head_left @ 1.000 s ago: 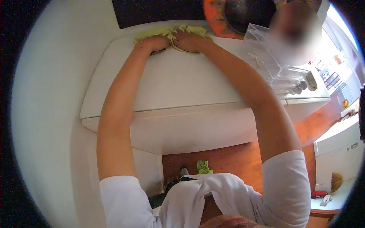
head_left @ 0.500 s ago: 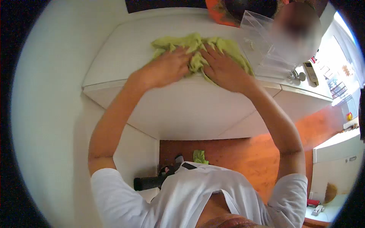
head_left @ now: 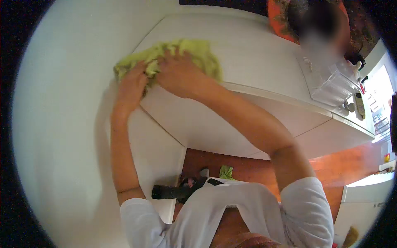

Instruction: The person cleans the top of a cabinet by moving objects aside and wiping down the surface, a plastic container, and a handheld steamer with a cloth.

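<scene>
A crumpled lime-green cloth [head_left: 208, 60] lies on the top of a white cabinet [head_left: 252, 56], at its left end against the wall. My left hand [head_left: 131, 89] grips the cloth's left part, close to the wall, fingers curled into the fabric. To its right, my right hand [head_left: 178, 75] presses on the middle of the cloth, its fingers bunching the folds. The fingertips of both hands are partly sunk in the cloth.
A clear acrylic box [head_left: 335, 87] stands at the right, beside a remote control [head_left: 359, 105]. Behind it is an orange round-patterned object [head_left: 281, 20]. The white wall [head_left: 66, 103] bounds the left. Another green cloth [head_left: 226, 172] lies on the wooden floor [head_left: 256, 167].
Both hands have slid the green cloth leftward along the cabinet top, from near its middle to the wall end. The view has shifted left too.
</scene>
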### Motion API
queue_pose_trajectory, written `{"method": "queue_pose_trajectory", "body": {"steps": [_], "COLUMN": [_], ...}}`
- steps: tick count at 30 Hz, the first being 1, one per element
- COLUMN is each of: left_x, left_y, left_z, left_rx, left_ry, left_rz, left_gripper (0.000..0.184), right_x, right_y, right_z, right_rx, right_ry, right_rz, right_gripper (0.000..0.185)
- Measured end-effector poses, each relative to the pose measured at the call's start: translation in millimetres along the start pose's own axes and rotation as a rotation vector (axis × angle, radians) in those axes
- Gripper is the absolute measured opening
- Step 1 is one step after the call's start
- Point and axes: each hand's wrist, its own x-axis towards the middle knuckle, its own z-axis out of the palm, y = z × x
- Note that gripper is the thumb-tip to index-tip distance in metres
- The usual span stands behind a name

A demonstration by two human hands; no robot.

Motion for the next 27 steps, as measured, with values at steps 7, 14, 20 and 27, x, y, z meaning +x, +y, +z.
{"method": "queue_pose_trajectory", "body": {"steps": [7,14,20,27], "left_x": [-7,3,7,54], "left_y": [-11,107,123,30], "left_z": [-8,36,46,20], "left_rx": [0.09,0.255,0.116,0.444], "left_ry": [0.102,-0.175,-0.127,-0.417], "left_rz": [-0.204,0.278,0.341,0.075], "left_gripper": [0.034,0.039,0.044,0.05], "right_x": [39,-87,-106,4], "right_y": [-25,64,85,87], "right_z": [13,-65,-107,-44], "right_rx": [0.128,0.106,0.08,0.089], "right_ry": [-0.017,-0.103,-0.385,-0.48], "right_rz": [-0.008,-0.02,0.041,-0.033], "right_gripper": [0.029,0.042,0.06,0.069]}}
